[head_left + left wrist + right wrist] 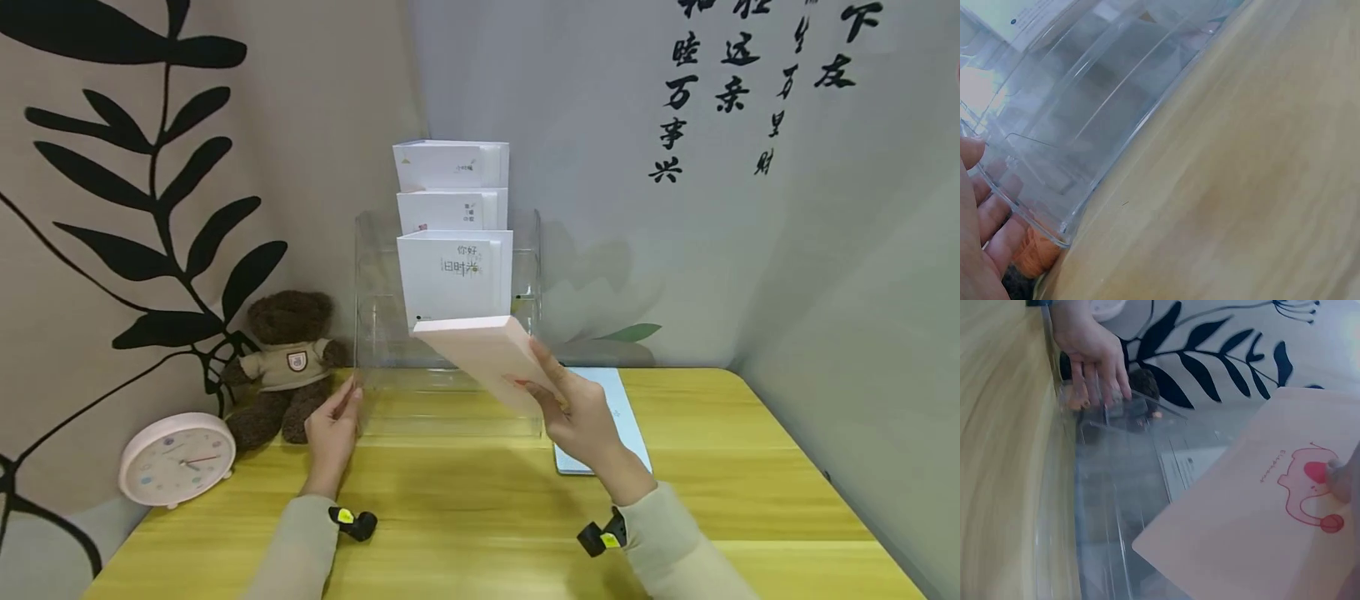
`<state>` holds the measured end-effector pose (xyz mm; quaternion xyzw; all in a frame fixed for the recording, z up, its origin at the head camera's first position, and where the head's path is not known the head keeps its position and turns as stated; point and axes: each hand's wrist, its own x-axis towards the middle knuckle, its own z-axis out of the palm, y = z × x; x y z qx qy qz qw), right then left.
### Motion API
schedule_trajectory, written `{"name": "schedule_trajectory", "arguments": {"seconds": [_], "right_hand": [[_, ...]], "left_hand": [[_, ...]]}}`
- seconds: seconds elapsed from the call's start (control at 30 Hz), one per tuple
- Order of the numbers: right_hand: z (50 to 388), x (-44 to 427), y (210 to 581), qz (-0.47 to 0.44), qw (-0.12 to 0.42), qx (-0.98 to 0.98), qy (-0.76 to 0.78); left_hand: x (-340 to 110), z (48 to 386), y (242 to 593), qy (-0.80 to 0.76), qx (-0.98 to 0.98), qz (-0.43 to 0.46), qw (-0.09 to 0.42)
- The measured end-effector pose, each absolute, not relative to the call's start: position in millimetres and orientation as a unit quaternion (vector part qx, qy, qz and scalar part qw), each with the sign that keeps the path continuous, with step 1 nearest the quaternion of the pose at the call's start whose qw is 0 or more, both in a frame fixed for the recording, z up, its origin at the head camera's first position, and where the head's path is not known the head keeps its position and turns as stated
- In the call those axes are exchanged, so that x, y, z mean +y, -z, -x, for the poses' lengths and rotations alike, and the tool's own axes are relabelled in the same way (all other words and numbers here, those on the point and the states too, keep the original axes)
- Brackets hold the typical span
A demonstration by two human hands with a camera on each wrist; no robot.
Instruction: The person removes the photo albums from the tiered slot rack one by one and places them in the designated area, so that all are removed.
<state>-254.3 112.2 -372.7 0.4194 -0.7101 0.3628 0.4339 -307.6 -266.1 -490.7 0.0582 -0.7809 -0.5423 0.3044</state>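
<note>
My right hand (pixel 588 417) grips a pale pink notebook (pixel 480 354), tilted in front of a clear acrylic rack (pixel 382 367). In the right wrist view the cover of the notebook (pixel 1241 519) carries a red line-drawn elephant, with my thumb over part of it. My left hand (pixel 332 433) pinches the rack's left side edge near the table; the left wrist view has the thumb and fingers on either side of the clear panel (pixel 1116 94). Three white notebooks stand in tiers in the rack: front (pixel 431 279), middle (pixel 431 212) and back (pixel 431 167).
A light blue notebook (pixel 626 417) lies on the wooden table (pixel 465 517) right of the rack, partly behind my right hand. To the left are a brown teddy bear (pixel 288 367) and a pink round clock (pixel 178 458). Walls rise behind the table.
</note>
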Motion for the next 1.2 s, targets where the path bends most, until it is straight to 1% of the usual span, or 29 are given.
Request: {"name": "schedule_trajectory", "arguments": {"seconds": [0.07,0.23,0.37,0.4,0.5,0.6,0.67,0.8,0.9,1.0,1.2], "right_hand": [[255,124,371,-0.404,0.438,-0.713,-0.37],[254,158,366,-0.349,0.447,-0.727,-0.386],[256,187,363,-0.308,0.443,-0.737,-0.406],[256,195,363,-0.295,0.435,-0.742,-0.415],[253,216,359,-0.242,0.396,-0.764,-0.448],[256,244,364,-0.176,0.335,-0.782,-0.495],[263,266,374,-0.132,0.294,-0.787,-0.525],[272,305,396,-0.051,0.231,-0.801,-0.551],[275,331,412,-0.016,0.203,-0.808,-0.553],[277,356,429,0.008,0.183,-0.815,-0.549],[283,387,464,0.055,0.126,-0.823,-0.55]], "left_hand": [[-267,307,490,0.54,-0.778,-0.058,0.314],[-268,307,489,0.54,-0.781,-0.055,0.309],[-269,307,488,0.535,-0.786,-0.065,0.302],[-269,307,488,0.534,-0.787,-0.066,0.302],[-268,307,488,0.533,-0.788,-0.067,0.3],[-268,307,488,0.535,-0.788,-0.067,0.298],[-267,307,488,0.536,-0.788,-0.066,0.295],[-267,306,489,0.539,-0.789,-0.068,0.286],[-266,305,490,0.539,-0.791,-0.072,0.282],[-266,305,491,0.537,-0.79,-0.069,0.288],[-267,307,489,0.531,-0.788,-0.063,0.304]]}}
